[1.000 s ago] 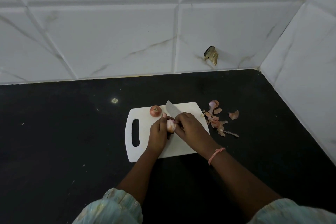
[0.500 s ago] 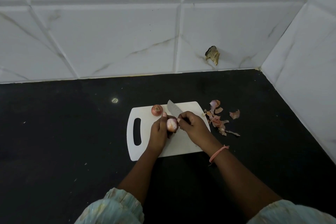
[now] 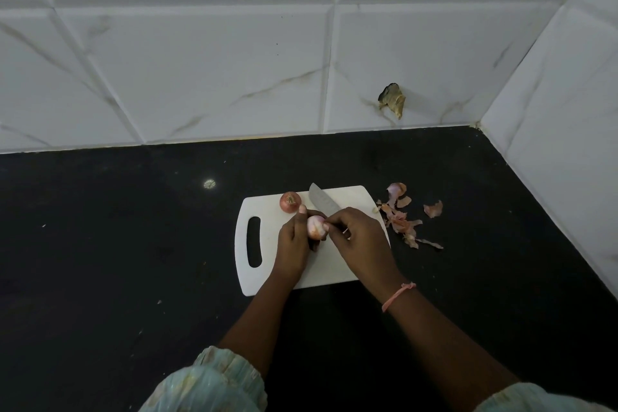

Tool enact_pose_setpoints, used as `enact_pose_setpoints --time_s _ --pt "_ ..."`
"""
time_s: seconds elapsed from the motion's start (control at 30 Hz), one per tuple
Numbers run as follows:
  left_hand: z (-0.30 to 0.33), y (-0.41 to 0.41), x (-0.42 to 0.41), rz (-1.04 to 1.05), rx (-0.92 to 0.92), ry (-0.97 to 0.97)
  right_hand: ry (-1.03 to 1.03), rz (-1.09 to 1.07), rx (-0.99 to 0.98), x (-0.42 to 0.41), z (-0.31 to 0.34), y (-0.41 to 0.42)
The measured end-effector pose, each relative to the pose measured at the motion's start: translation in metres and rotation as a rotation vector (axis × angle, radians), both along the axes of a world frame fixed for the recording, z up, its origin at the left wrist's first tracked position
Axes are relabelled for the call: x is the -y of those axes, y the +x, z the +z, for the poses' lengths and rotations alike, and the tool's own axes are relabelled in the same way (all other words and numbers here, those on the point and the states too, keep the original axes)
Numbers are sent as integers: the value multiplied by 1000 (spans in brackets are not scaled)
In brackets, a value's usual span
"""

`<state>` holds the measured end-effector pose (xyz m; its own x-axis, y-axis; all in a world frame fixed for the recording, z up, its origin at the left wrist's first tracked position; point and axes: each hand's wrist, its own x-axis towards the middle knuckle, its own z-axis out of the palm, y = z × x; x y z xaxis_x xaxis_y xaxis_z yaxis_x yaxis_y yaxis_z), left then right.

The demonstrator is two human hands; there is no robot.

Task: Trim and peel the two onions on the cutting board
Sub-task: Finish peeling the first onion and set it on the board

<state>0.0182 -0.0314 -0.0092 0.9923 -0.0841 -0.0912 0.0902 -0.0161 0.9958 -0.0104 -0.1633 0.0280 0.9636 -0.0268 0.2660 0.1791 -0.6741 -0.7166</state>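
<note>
Peeling of the first onion (image 3: 315, 227) is judged to be the step in hand. It is held above the middle of the white cutting board (image 3: 347, 269), cupped in the left hand (image 3: 294, 244) with the thumb raised along its 10 o'clock side; pale, mostly bared flesh is shown. The right hand (image 3: 361, 241) is closed around a knife (image 3: 322, 202), whose blade is pointed toward 11 o'clock over the board, while its fingertips (image 3: 329, 222) are pinched at the onion's 3 o'clock edge, seemingly on a thin strip of skin. The second onion (image 3: 290, 202), with its skin on, is left resting near the board's 11 o'clock corner, just beside the blade. Loose peels (image 3: 403, 221) are scattered on the black counter (image 3: 133, 244) at 3 o'clock of the board. Next, the last skin is likely to be pulled away, after which the unpeeled onion has to be picked up and trimmed.
</note>
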Motion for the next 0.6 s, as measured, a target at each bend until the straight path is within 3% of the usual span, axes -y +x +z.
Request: enact_pose_setpoints --time_s 0.17,0.4,0.6 --pt "-1 1 0 -17 14 8 -295 0 4 -7 3 1" --pt "6 0 -3 -74 -5 -32 -381 67 20 -3 1 12" --pt "11 2 2 -129 -24 49 -528 77 137 0 6 20"
